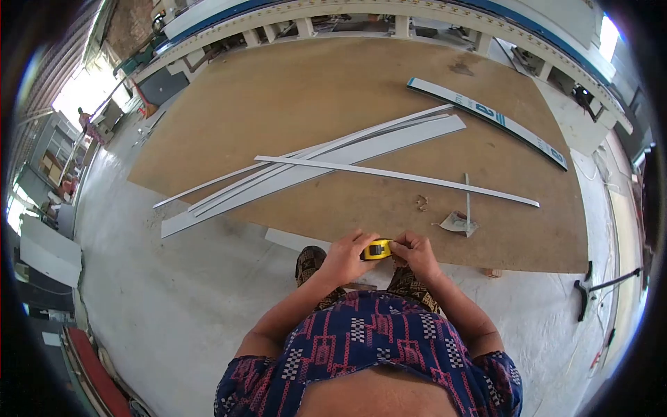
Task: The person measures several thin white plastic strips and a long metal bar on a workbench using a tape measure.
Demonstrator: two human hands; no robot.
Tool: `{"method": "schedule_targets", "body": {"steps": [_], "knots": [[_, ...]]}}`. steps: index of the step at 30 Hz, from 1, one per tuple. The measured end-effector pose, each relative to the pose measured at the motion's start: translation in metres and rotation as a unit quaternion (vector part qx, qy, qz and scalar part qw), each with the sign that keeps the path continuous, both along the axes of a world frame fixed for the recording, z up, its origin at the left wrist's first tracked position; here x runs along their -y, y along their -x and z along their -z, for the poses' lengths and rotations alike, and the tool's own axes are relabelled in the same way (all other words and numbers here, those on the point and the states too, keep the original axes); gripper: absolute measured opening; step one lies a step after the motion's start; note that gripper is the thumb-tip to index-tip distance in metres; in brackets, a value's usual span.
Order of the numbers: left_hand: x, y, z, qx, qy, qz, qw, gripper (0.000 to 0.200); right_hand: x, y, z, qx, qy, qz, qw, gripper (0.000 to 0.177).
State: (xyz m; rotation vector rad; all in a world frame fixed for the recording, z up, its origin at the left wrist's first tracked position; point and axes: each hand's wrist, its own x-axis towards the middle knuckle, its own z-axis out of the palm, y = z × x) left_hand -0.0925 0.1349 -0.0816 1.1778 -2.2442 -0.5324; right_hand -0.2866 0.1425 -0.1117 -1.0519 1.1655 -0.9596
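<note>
A yellow and black tape measure [377, 249] is held just off the near edge of the brown board. My left hand [344, 257] is closed around its left side. At its right end the fingers of my right hand [418, 256] are pinched against it; whether they grip the blade tip is too small to tell. Just beyond my hands, a thin white strip [403, 177] lies across several long white and grey strips [326, 158] on the board. A crumpled scrap [458, 222] and a short thin strip [467, 194] lie beyond my right hand.
The large brown board [278, 83] spreads out in front of me. A long printed white length [486, 115] rests at its right. Behind stands a long machine with a blue rail [229, 17]. A black metal stand [587, 292] is on the floor at right. Far left is another person [87, 124].
</note>
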Motion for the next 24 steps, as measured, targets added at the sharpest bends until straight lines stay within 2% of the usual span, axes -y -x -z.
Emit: {"method": "schedule_targets", "body": {"steps": [4, 10, 13, 16, 22, 24], "knots": [[0.000, 0.001, -0.012, 0.010, -0.039, 0.016, 0.999, 0.049, -0.003, 0.004, -0.005, 0.056, -0.019, 0.008, 0.998, 0.016], [0.007, -0.001, -0.016, -0.017, -0.023, 0.053, 0.998, 0.049, -0.009, 0.007, -0.037, 0.009, -0.011, 0.014, 1.000, 0.016], [0.013, -0.006, -0.022, 0.018, -0.012, 0.021, 1.000, 0.046, -0.002, 0.016, -0.039, 0.148, 0.005, 0.083, 0.985, 0.018], [0.024, -0.004, -0.019, 0.058, -0.021, -0.012, 0.998, 0.047, 0.008, 0.029, -0.053, 0.227, -0.015, 0.101, 0.969, 0.019], [0.036, 0.020, -0.041, 0.098, -0.014, -0.003, 0.995, 0.047, 0.012, 0.073, -0.051, 0.112, 0.017, 0.066, 0.991, 0.011], [0.043, 0.021, -0.042, 0.117, -0.012, -0.002, 0.993, 0.048, 0.012, 0.098, -0.056, 0.113, 0.023, 0.111, 0.987, 0.009]]}}
